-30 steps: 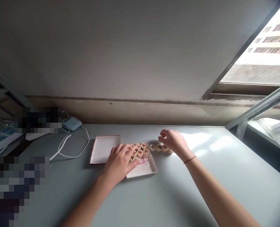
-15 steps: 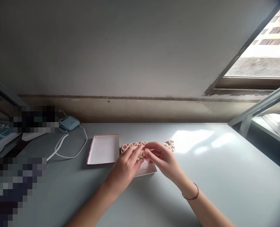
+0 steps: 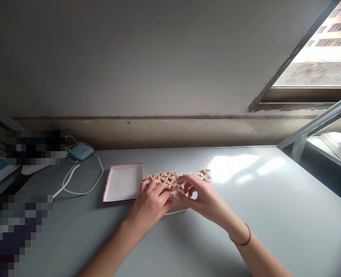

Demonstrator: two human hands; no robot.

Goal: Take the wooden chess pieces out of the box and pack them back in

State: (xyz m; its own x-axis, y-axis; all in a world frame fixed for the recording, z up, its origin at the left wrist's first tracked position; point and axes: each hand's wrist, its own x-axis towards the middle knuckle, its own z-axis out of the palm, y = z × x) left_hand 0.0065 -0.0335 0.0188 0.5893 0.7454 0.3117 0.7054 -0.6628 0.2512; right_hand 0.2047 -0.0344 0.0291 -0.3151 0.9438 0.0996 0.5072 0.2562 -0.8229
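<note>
Right grip (image 3: 203, 196) pinches a disc (image 3: 181, 189) near the box rim (image 3: 176, 212); left grip (image 3: 150, 203) unclear.

Left hand (image 3: 150, 202) lies over the box (image 3: 177, 208), fingers at the red-marked pieces (image 3: 164, 176). Right hand (image 3: 202, 194) has one piece (image 3: 181, 188) between thumb and fingers. Further pieces (image 3: 200, 176) lie on the counter (image 3: 216, 246) just beyond. Lid (image 3: 124, 182), hollow side up, lies left; white cable (image 3: 82, 192) farther left.

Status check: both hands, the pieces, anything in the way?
Left hand over the box, partly hiding the boxed pieces. Right hand at a tilted piece, grip unclear. Loose pieces on the table beyond it, partly hidden.
</note>
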